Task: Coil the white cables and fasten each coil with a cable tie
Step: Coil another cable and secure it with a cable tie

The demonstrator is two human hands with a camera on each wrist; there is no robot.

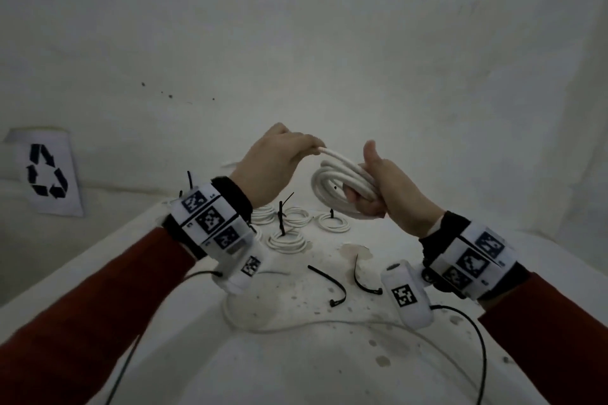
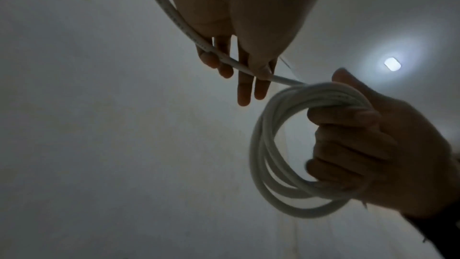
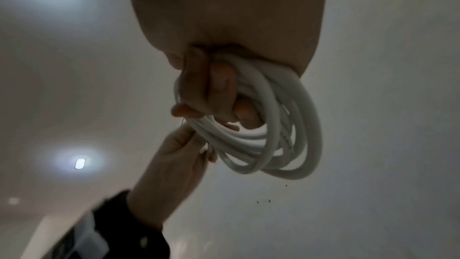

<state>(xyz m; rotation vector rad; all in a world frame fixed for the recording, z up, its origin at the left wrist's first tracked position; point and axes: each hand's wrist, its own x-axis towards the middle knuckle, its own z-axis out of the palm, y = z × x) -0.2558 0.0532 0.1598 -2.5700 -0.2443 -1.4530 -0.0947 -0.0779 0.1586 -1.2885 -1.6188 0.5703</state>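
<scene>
The right hand (image 1: 378, 187) is gripping a coil (image 1: 332, 187) of white cable above the table (image 1: 197, 355), fingers curled through its loops, while the left hand (image 1: 276, 161) is pinching the free strand (image 2: 179, 21) that is feeding into it. If the right grip is loosening, the loops are probably springing apart before a loose cable tie (image 1: 329, 286) is reaching them. No container is showing; tied coils (image 1: 285, 240) are lying on the table.

Head looks down; wrists look up, close.
</scene>
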